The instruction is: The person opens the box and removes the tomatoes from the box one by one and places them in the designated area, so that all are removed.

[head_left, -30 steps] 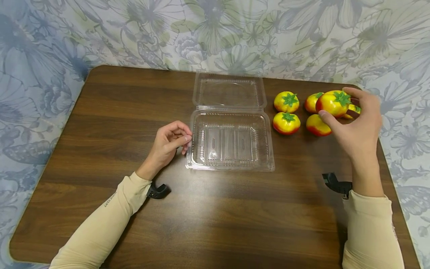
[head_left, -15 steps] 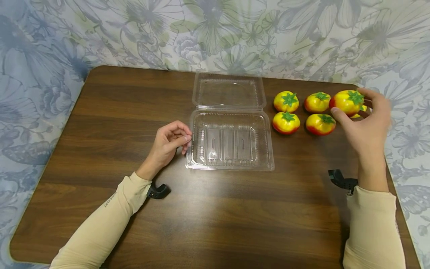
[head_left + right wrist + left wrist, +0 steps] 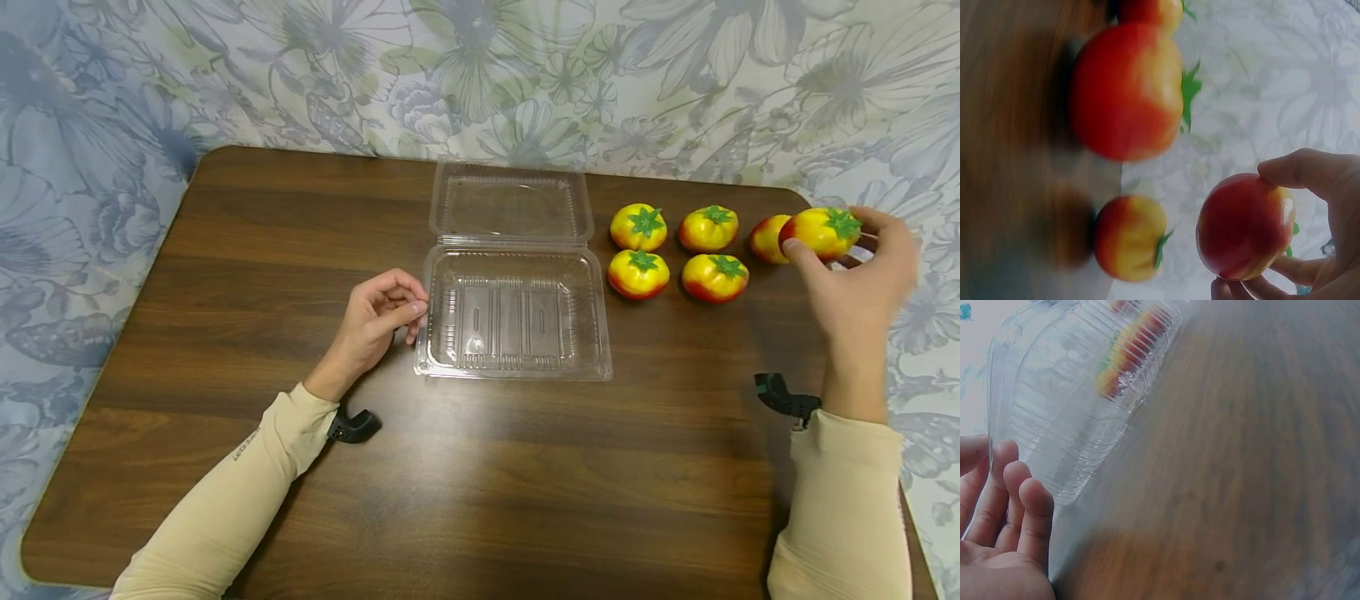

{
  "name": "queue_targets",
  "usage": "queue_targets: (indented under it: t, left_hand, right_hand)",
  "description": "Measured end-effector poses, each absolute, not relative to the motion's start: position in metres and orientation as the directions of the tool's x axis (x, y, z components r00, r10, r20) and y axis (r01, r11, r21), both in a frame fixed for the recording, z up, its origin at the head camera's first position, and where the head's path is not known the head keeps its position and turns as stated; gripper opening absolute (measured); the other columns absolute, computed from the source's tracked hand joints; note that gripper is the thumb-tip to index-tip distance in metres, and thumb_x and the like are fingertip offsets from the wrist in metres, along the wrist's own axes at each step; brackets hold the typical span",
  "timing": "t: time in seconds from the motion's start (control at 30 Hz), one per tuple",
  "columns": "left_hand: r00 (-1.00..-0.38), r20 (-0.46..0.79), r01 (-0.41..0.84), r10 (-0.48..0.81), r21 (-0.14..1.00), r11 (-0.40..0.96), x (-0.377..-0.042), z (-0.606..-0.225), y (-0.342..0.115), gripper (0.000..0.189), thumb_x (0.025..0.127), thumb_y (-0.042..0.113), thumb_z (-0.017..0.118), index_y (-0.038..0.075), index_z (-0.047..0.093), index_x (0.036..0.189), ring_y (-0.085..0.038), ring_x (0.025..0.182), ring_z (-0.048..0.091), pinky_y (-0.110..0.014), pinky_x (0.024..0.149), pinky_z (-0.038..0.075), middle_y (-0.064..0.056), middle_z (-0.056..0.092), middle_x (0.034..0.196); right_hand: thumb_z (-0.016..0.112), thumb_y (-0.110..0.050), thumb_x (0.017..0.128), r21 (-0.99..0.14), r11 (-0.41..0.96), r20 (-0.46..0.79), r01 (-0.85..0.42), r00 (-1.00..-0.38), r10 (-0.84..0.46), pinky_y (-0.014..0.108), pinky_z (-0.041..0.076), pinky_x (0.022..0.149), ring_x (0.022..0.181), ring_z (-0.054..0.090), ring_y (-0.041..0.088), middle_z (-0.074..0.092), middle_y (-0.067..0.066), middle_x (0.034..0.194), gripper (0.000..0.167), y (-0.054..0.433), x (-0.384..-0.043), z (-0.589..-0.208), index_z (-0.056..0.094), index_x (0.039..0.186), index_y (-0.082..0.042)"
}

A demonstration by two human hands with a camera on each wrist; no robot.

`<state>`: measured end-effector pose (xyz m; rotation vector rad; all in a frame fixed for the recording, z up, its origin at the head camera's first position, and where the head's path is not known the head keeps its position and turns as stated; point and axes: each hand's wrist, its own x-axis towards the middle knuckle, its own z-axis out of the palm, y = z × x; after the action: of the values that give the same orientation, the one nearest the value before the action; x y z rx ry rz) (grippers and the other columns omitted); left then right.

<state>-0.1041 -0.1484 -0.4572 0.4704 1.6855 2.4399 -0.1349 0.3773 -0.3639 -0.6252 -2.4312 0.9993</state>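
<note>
My right hand (image 3: 862,283) grips a yellow-and-red artificial tomato (image 3: 819,233) with a green leafy top, thumb on one side and fingers on the other. In the right wrist view this held tomato (image 3: 1244,228) is raised off the table. In the head view it overlaps another tomato (image 3: 768,239) behind it. My left hand (image 3: 378,325) pinches the left rim of a clear plastic clamshell container (image 3: 517,372) between thumb and fingers. The container lies with its lid (image 3: 513,204) folded back toward the wall; nothing is inside its base.
Several more tomatoes stand on the brown wooden table (image 3: 480,500) right of the container, among them a back one (image 3: 638,227) and a front one (image 3: 715,278). A flower-patterned wall (image 3: 480,75) rises behind the table's far edge.
My right hand has moved rightward with the tomato, past the front and back pairs, toward the table's right edge. My left hand and the container have stayed put.
</note>
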Motion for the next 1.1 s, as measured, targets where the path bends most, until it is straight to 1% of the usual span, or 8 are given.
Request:
queue_targets:
  t: [0.2, 0.37, 0.47, 0.63, 0.77, 0.93, 1.03, 1.1]
  left_hand:
    - [-0.937, 0.185, 0.070, 0.295, 0.930, -0.360, -0.105, -0.457, -0.148, 0.010, 0.094, -0.015, 0.060, -0.007, 0.063, 0.099, -0.023, 0.056, 0.057, -0.028, 0.046, 0.050, -0.015, 0.067, 0.074]
    - [-0.936, 0.192, 0.080, 0.295, 0.932, -0.354, -0.107, -0.456, -0.148, 0.005, 0.095, -0.010, 0.064, -0.010, 0.062, 0.099, -0.024, 0.056, 0.056, -0.028, 0.046, 0.051, -0.014, 0.067, 0.074]
    - [-0.935, 0.194, 0.081, 0.296, 0.931, -0.355, -0.107, -0.455, -0.148, 0.008, 0.095, -0.007, 0.066, -0.012, 0.061, 0.099, -0.024, 0.056, 0.056, -0.028, 0.046, 0.051, -0.013, 0.067, 0.074]
    - [-0.935, 0.192, 0.079, 0.298, 0.932, -0.353, -0.107, -0.455, -0.148, 0.009, 0.095, -0.007, 0.066, -0.013, 0.060, 0.099, -0.023, 0.056, 0.057, -0.028, 0.047, 0.051, -0.012, 0.067, 0.074]
    - [-0.934, 0.194, 0.080, 0.299, 0.931, -0.356, -0.107, -0.455, -0.148, 0.008, 0.095, -0.008, 0.066, -0.012, 0.061, 0.099, -0.024, 0.056, 0.057, -0.028, 0.047, 0.051, -0.013, 0.067, 0.074]
    - [-0.935, 0.194, 0.078, 0.298, 0.929, -0.361, -0.106, -0.455, -0.149, 0.004, 0.095, -0.011, 0.064, -0.010, 0.062, 0.099, -0.024, 0.056, 0.057, -0.028, 0.046, 0.051, -0.014, 0.067, 0.075]
    - [-0.937, 0.188, 0.073, 0.294, 0.929, -0.363, -0.104, -0.455, -0.149, 0.008, 0.094, -0.014, 0.061, -0.008, 0.063, 0.099, -0.024, 0.057, 0.057, -0.028, 0.046, 0.051, -0.015, 0.066, 0.075]
    - [-0.939, 0.181, 0.067, 0.293, 0.930, -0.362, -0.102, -0.456, -0.149, 0.009, 0.094, -0.015, 0.060, -0.007, 0.063, 0.099, -0.023, 0.057, 0.057, -0.027, 0.047, 0.051, -0.016, 0.066, 0.075]
  right_hand:
    - [0.078, -0.032, 0.090, -0.720, 0.627, 0.218, 0.297, -0.761, 0.611, 0.016, 0.041, 0.095, 0.116, 0.040, -0.009, 0.046, -0.022, 0.133, 0.063, 0.394, -0.132, -0.370, 0.054, 0.147, -0.022]
    - [0.079, -0.036, 0.087, -0.693, 0.649, 0.233, 0.314, -0.755, 0.613, 0.011, 0.038, 0.086, 0.109, 0.039, -0.011, 0.044, -0.026, 0.123, 0.063, 0.404, -0.131, -0.380, 0.058, 0.145, -0.021]
    - [0.080, -0.036, 0.086, -0.691, 0.654, 0.237, 0.309, -0.757, 0.608, 0.010, 0.038, 0.084, 0.109, 0.039, -0.011, 0.043, -0.026, 0.121, 0.063, 0.407, -0.130, -0.384, 0.059, 0.144, -0.022]
    - [0.081, -0.035, 0.086, -0.691, 0.650, 0.211, 0.315, -0.773, 0.599, 0.011, 0.039, 0.085, 0.110, 0.039, -0.010, 0.042, -0.025, 0.122, 0.064, 0.408, -0.125, -0.388, 0.058, 0.144, -0.024]
    - [0.081, -0.033, 0.086, -0.690, 0.651, 0.196, 0.316, -0.784, 0.589, 0.010, 0.040, 0.084, 0.109, 0.038, -0.009, 0.041, -0.024, 0.121, 0.065, 0.405, -0.121, -0.391, 0.058, 0.145, -0.022]
    - [0.080, -0.033, 0.086, -0.655, 0.688, 0.203, 0.312, -0.804, 0.558, 0.008, 0.037, 0.081, 0.107, 0.036, -0.010, 0.043, -0.024, 0.121, 0.067, 0.405, -0.116, -0.398, 0.059, 0.146, -0.014]
    - [0.080, -0.034, 0.085, -0.635, 0.713, 0.214, 0.297, -0.820, 0.531, 0.012, 0.034, 0.088, 0.104, 0.035, -0.012, 0.043, -0.025, 0.117, 0.068, 0.405, -0.115, -0.403, 0.060, 0.145, -0.009]
    - [0.081, -0.033, 0.084, -0.637, 0.719, 0.219, 0.278, -0.829, 0.514, 0.013, 0.033, 0.089, 0.100, 0.036, -0.013, 0.042, -0.027, 0.112, 0.068, 0.406, -0.115, -0.407, 0.061, 0.143, -0.006]
